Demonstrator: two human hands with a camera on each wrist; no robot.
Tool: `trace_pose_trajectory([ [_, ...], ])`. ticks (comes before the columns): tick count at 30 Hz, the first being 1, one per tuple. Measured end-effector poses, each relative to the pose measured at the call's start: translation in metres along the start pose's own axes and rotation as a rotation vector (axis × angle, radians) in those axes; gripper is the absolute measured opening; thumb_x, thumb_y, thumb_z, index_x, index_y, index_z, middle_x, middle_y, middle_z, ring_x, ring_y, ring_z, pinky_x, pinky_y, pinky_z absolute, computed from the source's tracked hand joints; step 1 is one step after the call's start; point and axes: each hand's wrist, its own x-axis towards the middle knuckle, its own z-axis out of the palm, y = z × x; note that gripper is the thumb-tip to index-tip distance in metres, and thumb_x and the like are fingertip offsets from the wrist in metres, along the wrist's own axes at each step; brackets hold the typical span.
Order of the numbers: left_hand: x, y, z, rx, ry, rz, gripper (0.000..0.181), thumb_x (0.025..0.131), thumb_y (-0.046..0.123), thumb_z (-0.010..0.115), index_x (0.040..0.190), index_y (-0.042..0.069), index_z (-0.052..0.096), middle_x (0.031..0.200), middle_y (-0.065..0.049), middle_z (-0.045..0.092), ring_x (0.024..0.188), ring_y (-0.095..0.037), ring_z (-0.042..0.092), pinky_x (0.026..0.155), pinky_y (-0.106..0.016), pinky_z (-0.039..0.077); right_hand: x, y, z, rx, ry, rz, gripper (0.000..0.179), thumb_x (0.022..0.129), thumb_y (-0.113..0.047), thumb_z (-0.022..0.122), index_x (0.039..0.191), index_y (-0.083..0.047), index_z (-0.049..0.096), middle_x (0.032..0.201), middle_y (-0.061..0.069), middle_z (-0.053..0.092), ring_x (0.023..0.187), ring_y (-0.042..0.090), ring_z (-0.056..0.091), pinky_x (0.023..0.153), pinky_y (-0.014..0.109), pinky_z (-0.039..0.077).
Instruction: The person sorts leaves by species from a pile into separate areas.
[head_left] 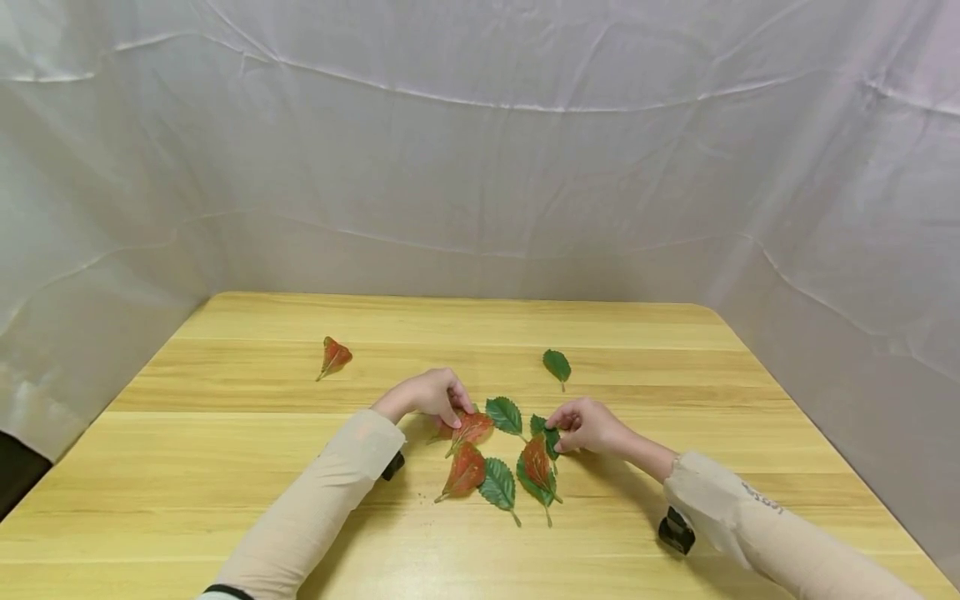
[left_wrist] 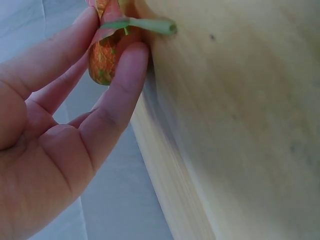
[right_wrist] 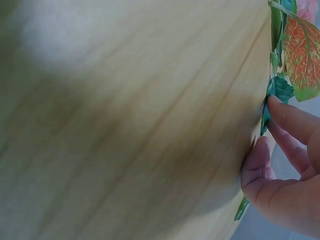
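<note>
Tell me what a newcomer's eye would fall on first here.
Probably the loose ring of red and green leaves near the middle of the wooden table, vivid against the yellowish surface. Next, the left hand on a red leaf at the ring's left side, and the right hand on a green leaf at its right. Then two stragglers farther back: a lone red leaf toward the left and a lone green leaf beyond the right hand.
</note>
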Motion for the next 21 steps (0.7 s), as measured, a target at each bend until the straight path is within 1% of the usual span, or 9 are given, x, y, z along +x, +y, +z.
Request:
trace_pose_trajectory([
  [4,-0.0007,-0.0011,-0.001,0.005,0.011,0.005,0.02,0.071,-0.008,0.068,0.089,0.001,0.068,0.086,-0.004,0.062,0.072,-0.014,0.056,0.057,-0.028,0.051,0.0006,0.0009,0.0,-0.018,-0.007,-0.002,0.026,0.067,0.002,0.074,0.091,0.006,0.065,0.085,0.007,0.06,0.078,0.02,0.053,0.067,0.03,0.046],
  [9,-0.0024,-0.0013,-0.0027,0.0,0.021,0.023,0.02,0.072,-0.007,0.069,0.09,0.001,0.069,0.089,-0.005,0.063,0.075,-0.015,0.056,0.057,-0.028,0.051,0.001,0.0021,0.0,-0.041,-0.01,-0.027,0.025,0.068,-0.002,0.074,0.091,0.005,0.066,0.088,0.009,0.062,0.081,0.022,0.055,0.071,0.033,0.047],
  [14,-0.0033,-0.0032,-0.0041,0.006,0.031,0.043,0.022,0.073,-0.007,0.068,0.093,0.001,0.069,0.098,-0.007,0.063,0.084,-0.018,0.056,0.06,-0.028,0.051,0.0026,0.0036,0.0012,-0.05,-0.004,-0.038,0.024,0.068,-0.002,0.075,0.089,0.004,0.066,0.082,0.005,0.059,0.075,0.018,0.051,0.066,0.029,0.045],
  [15,-0.0037,-0.0036,-0.0045,0.014,0.035,0.05,0.022,0.073,-0.007,0.067,0.093,0.001,0.069,0.1,-0.008,0.062,0.088,-0.02,0.056,0.062,-0.028,0.051,0.0029,0.004,0.0013,-0.049,-0.004,-0.036,0.023,0.067,-0.002,0.075,0.088,0.003,0.066,0.081,0.004,0.058,0.074,0.017,0.05,0.065,0.028,0.045],
  [17,-0.0048,-0.004,-0.0051,0.033,0.042,0.059,0.024,0.074,-0.006,0.067,0.096,0.002,0.068,0.105,-0.008,0.061,0.098,-0.024,0.054,0.072,-0.032,0.05,0.0033,0.0044,0.0015,-0.047,-0.004,-0.033,0.023,0.067,-0.001,0.075,0.088,0.003,0.065,0.079,0.003,0.056,0.071,0.016,0.048,0.063,0.027,0.043],
  [19,-0.0063,-0.0041,-0.0057,0.053,0.054,0.066,0.027,0.075,-0.005,0.067,0.1,0.003,0.067,0.111,-0.009,0.059,0.107,-0.029,0.05,0.081,-0.037,0.046,0.0034,0.0047,0.0018,-0.045,-0.005,-0.029,0.023,0.067,0.0,0.075,0.087,0.002,0.065,0.078,0.003,0.055,0.07,0.015,0.046,0.061,0.027,0.042],
  [21,-0.0078,-0.0038,-0.0062,0.059,0.066,0.059,0.029,0.075,-0.004,0.067,0.104,0.003,0.066,0.118,-0.012,0.055,0.113,-0.031,0.044,0.085,-0.037,0.043,0.0035,0.0049,0.0019,-0.046,-0.008,-0.031,0.023,0.067,0.001,0.075,0.088,0.002,0.065,0.078,0.003,0.055,0.07,0.015,0.046,0.061,0.028,0.042],
])
